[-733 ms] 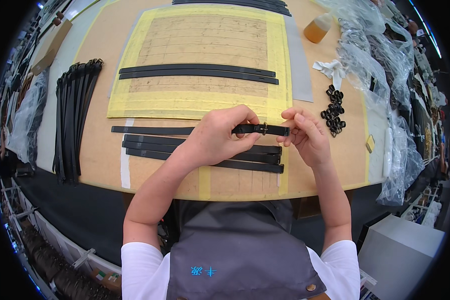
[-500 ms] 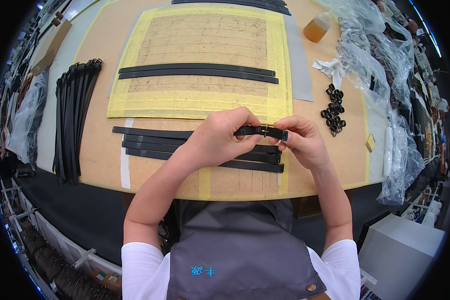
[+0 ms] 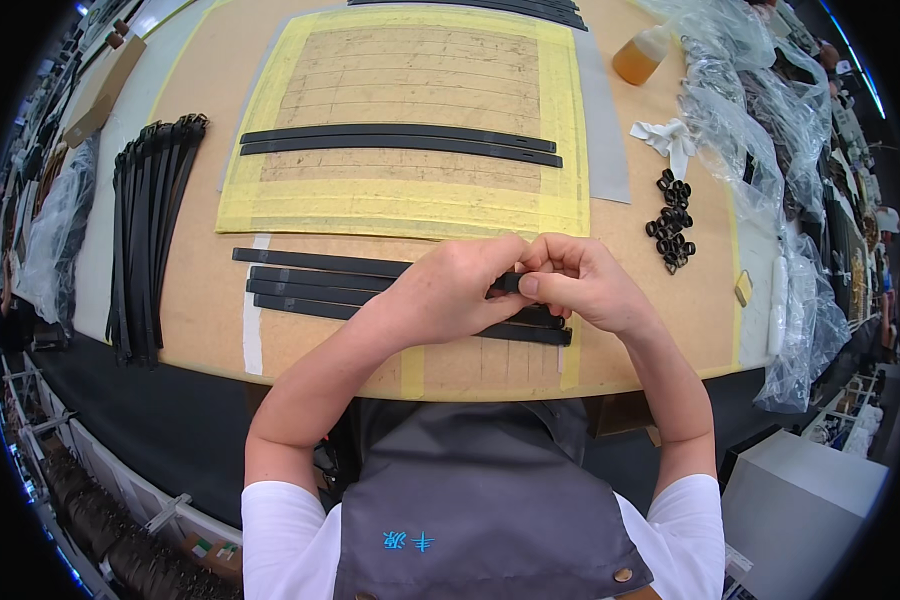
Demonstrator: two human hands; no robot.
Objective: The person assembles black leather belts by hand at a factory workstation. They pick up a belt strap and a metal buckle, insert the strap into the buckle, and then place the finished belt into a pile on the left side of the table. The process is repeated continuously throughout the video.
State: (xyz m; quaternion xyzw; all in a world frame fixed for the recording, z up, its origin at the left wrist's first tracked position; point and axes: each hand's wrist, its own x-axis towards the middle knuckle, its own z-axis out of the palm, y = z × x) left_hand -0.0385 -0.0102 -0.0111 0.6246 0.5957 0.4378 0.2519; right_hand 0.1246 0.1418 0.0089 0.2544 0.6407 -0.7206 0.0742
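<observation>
Near the front of the table, both my hands are closed on the end of a black strap (image 3: 510, 283). My left hand (image 3: 448, 290) pinches it from the left, with thumb and forefinger together. The fingers of my right hand (image 3: 585, 284) curl over the tip, thumb pressed on top, and hide the buckle there. Below my hands several black straps (image 3: 315, 295) lie side by side, partly covered by my left hand and forearm. Two more straps (image 3: 400, 138) rest on the yellow-taped board (image 3: 400, 215) beyond.
Left, a bundle of black straps (image 3: 152, 240) with buckles lies lengthwise. To the right are small black loops (image 3: 673, 220), a white cloth (image 3: 668, 140), a bottle of amber liquid (image 3: 640, 55), a small yellow block (image 3: 742, 287) and clear plastic wrap (image 3: 805, 300). More straps lie at the far edge.
My right hand has moved left and closed over the strap's end, so the buckle seen before is now covered. My hands are closer together.
</observation>
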